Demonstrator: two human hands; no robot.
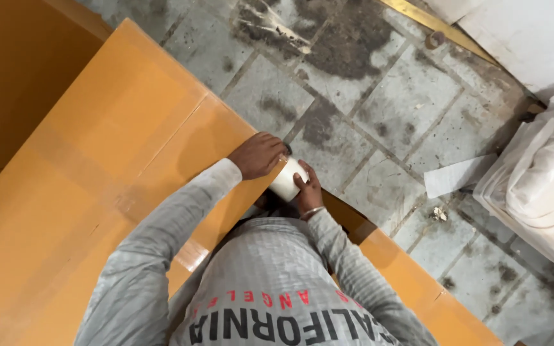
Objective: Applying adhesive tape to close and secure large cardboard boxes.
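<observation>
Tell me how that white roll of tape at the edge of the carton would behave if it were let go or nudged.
The roll of tape looks round and stiff, so on its rim it would probably roll. It seems light: the right hand holds it alone, while the left hand presses on the orange carton beside it. Its glossy side may be a little slippery.

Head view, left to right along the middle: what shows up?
Orange cardboard box → left hand pressing on the box edge → white tape roll held in the right hand → loose white sheet on the tiled floor → white bagged bundle.
</observation>
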